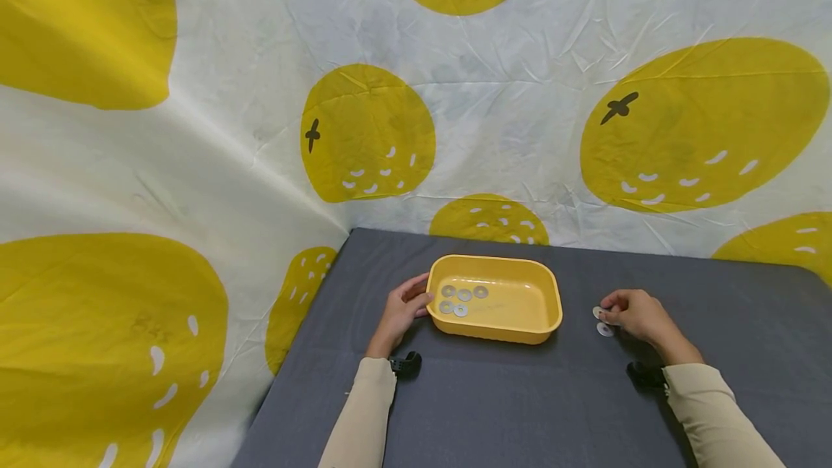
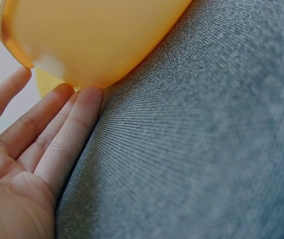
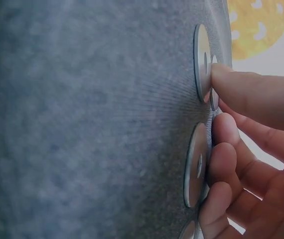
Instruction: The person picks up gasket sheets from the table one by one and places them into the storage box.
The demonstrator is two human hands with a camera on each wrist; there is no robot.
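Note:
A yellow plastic tray (image 1: 520, 309) stands on the dark grey table, with several round metal washers (image 1: 464, 295) lying flat toward its left side. My left hand (image 1: 399, 313) is at the tray's left end. Its fairly straight fingers touch the outer wall (image 2: 97, 45), and the thumb lies by the rim. To the right of the tray, my right hand (image 1: 640, 316) is low over the table, its thumb and index finger pinching a washer (image 3: 214, 97), partly hidden by the thumb. Other loose washers (image 3: 196, 167) lie on the cloth just beside the fingers.
Grey cloth (image 1: 507, 403) covers the table. Behind it and along its left side hangs a white curtain (image 1: 507, 128) with big yellow fruit prints. Dark straps with small devices (image 1: 408, 365) sit on both wrists.

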